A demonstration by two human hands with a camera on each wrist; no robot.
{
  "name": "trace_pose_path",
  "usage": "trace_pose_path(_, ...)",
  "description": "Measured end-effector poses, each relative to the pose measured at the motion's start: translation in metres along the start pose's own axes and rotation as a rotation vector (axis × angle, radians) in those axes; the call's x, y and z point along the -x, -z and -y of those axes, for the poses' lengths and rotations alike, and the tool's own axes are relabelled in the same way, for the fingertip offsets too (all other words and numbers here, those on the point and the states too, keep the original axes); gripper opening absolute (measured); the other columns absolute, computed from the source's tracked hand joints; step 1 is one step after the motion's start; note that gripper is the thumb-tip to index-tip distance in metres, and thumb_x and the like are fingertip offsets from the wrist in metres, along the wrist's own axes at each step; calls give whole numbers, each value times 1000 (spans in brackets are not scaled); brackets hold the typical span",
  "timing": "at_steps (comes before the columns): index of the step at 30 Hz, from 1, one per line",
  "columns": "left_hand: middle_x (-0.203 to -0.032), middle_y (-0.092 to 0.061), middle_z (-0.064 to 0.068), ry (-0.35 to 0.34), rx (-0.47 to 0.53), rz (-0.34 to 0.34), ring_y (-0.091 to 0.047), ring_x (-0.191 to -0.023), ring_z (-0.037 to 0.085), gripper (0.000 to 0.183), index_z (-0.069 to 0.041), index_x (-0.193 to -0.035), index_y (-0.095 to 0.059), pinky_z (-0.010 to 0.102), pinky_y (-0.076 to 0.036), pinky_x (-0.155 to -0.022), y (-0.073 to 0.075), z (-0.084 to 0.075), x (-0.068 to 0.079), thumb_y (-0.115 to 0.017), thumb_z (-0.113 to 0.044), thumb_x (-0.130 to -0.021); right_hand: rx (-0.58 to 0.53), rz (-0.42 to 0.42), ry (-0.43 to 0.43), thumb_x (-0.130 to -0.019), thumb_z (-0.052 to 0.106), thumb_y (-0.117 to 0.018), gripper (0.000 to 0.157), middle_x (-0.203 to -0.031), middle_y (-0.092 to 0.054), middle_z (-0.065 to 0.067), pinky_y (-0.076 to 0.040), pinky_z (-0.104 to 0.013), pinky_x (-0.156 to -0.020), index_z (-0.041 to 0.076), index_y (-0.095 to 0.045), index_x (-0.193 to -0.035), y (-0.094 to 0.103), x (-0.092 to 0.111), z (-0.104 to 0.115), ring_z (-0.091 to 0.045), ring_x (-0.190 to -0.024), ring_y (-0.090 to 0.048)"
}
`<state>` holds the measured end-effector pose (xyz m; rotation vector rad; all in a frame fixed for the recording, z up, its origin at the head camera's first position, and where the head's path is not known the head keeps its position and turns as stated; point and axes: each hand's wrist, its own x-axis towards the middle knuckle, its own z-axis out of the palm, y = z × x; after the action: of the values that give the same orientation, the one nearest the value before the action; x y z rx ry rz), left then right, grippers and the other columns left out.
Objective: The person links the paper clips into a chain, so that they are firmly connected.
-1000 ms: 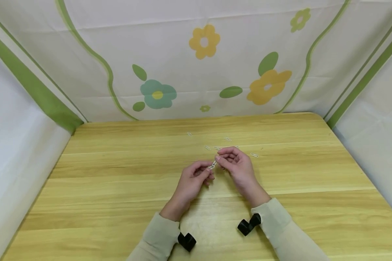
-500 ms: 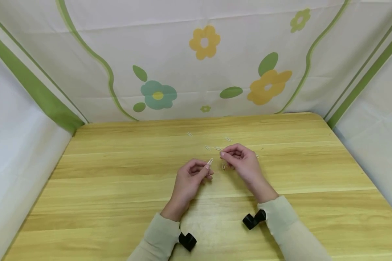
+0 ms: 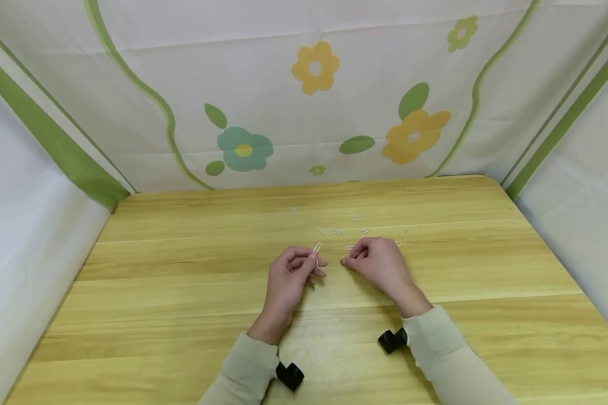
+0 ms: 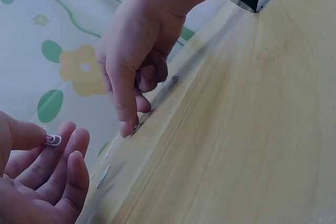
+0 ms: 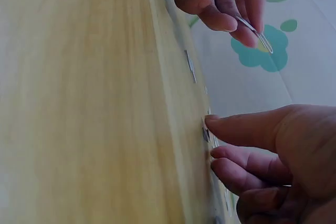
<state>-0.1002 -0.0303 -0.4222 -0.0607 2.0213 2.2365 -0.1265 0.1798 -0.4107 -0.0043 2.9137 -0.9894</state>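
Observation:
My left hand pinches a white paper clip between thumb and forefinger, its looped end pointing up and away. A second paper clip hangs below that thumb, against the fingers. To the right, my right hand reaches down to the table with thumb and forefinger closed in on another paper clip. In the right wrist view, this clip shows at the tips of thumb and forefinger, close to the wood. Just beyond those fingers lies one more paper clip.
Several more white paper clips lie scattered on the wooden table beyond the hands, one partly hidden behind the right hand. A flower-printed cloth hangs along the table's back edge. Each sleeve carries a black wrist camera.
The hands, earlier together at the linked clips, have parted. My right hand let go, moved right, then came down to a clip on the table. My left hand shifted slightly left, keeping its clips.

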Motion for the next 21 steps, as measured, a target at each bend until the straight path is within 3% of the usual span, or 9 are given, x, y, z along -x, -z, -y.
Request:
trace_pose_path(6,-104,-83,16,-3,14,13,-77,-79,15,22,1,-120,-68,28,-59,-71,0,1,0,-68,-17,-108,109,23,2,-94,26,-84,13,-78,-73,3,-48,-29,-59,15,-79,-90,0,4,10,-13,-69,-63)
trace_pose_path(21,-103,-82,16,-8,29,26,-76,-80,14,21,1,-119,-68,29,-60,-71,2,2,1,-68,-17,-108,176,44,13,-97,24,-80,12,-80,-72,2,-48,-30,-57,16,-75,-91,-3,6,15,-14,-68,-62)
